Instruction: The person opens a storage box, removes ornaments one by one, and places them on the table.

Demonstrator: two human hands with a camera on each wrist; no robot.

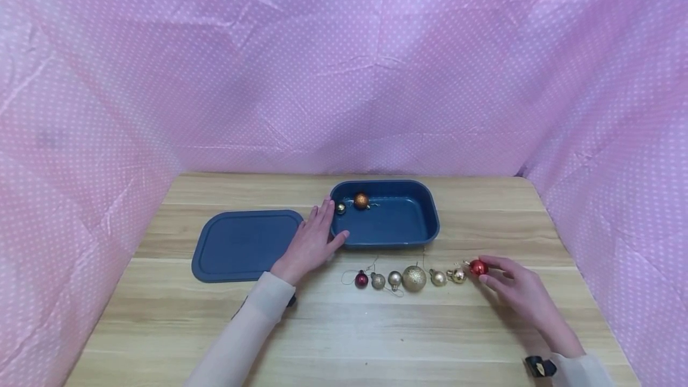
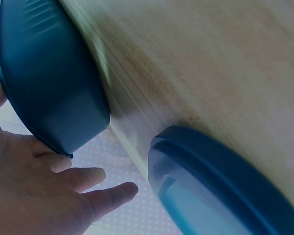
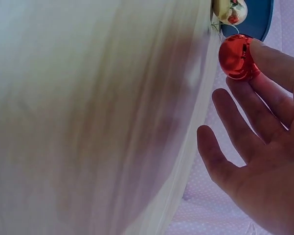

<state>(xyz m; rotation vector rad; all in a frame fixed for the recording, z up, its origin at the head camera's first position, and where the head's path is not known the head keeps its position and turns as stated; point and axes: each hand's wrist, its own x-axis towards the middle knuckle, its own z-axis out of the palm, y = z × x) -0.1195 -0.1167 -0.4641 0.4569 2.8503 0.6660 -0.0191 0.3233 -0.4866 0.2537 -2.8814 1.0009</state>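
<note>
At the right end of a row of Christmas baubles, my right hand pinches a shiny red bauble between thumb and fingers. In the right wrist view the red bauble sits at the fingertips, with the other fingers spread. My left hand touches the left corner of a dark blue box, its fingers extended along the rim. Inside the box lie an orange bauble and a small gold bauble. The left wrist view shows the box's outer wall beside the extended fingers.
A flat blue lid lies left of the box, partly behind the left hand. In front of the box are a dark red bauble, a large glittery gold bauble and several smaller gold ones. Pink dotted cloth surrounds the wooden table.
</note>
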